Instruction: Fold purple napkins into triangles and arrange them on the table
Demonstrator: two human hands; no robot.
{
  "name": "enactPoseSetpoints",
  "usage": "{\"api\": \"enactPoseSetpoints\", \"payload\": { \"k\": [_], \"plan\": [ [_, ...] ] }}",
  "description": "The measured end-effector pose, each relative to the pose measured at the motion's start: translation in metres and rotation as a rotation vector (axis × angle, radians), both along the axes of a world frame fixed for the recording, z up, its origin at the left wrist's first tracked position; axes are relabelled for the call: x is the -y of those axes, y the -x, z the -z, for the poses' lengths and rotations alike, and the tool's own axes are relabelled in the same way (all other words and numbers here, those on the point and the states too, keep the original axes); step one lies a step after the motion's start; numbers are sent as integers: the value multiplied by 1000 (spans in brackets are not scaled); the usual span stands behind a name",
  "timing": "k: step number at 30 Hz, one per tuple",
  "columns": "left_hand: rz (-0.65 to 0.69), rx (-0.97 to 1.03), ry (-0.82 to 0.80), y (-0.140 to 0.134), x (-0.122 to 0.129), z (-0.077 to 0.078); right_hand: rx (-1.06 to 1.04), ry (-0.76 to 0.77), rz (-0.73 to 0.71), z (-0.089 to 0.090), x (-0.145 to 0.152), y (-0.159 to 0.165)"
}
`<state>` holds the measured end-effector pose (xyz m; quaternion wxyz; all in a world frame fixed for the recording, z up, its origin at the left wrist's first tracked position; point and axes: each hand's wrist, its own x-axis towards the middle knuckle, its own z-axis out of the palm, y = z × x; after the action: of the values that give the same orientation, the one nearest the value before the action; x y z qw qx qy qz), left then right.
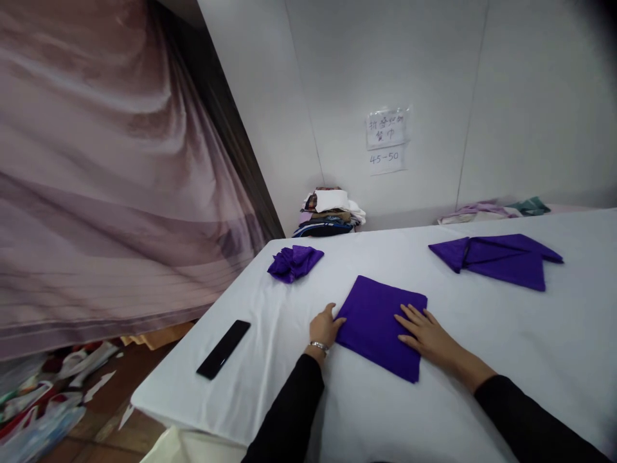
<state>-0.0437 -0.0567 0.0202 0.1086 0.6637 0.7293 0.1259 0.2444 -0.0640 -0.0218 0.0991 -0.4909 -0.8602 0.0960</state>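
Note:
A purple cloth napkin (pixel 373 318), folded into a flat square, lies on the white-covered table in front of me. My left hand (pixel 324 326) is at its left edge, thumb resting on the cloth and index finger apart from it; its other fingers are mostly hidden. Across the right side of the napkin, my right hand (pixel 424 334) lies flat with fingers spread. To the upper left sits a crumpled purple napkin (pixel 295 262). Another purple napkin (pixel 504 257), folded with pointed ends, rests at the upper right.
A black phone (pixel 223 349) lies near the table's left edge. Behind the table (pixel 270 360) are a stack of folded clothes (pixel 330 215) and more fabric (pixel 491 211). Handwritten paper signs (pixel 385 138) hang on the wall. A pinkish curtain (pixel 96 161) and floor bags (pixel 48 411) are left.

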Motion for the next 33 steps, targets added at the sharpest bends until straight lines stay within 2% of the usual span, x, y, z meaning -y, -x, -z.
{"api": "enactPoseSetpoints", "payload": {
  "k": [4, 9, 12, 15, 18, 23, 33],
  "plan": [
    [-27, 65, -36, 30, 0, -1, -1, -4, -60, 2, 8, 9],
    [-103, 190, -107, 51, 7, 5, -22, -27, -48, -6, 15, 8],
    [-108, 277, -151, 58, 21, 12, -89, -36, -143, -13, 32, 13],
    [-49, 348, -180, 59, 39, 16, -142, 8, -294, -19, 55, 21],
    [24, 381, -199, 57, 51, 16, -160, 60, -363, -21, 72, 28],
    [78, 359, -214, 53, 50, 14, -134, 104, -349, -16, 78, 31],
    [38, 379, -223, 47, 48, 19, -150, -10, -329, -5, 80, 34]
  ]
}}
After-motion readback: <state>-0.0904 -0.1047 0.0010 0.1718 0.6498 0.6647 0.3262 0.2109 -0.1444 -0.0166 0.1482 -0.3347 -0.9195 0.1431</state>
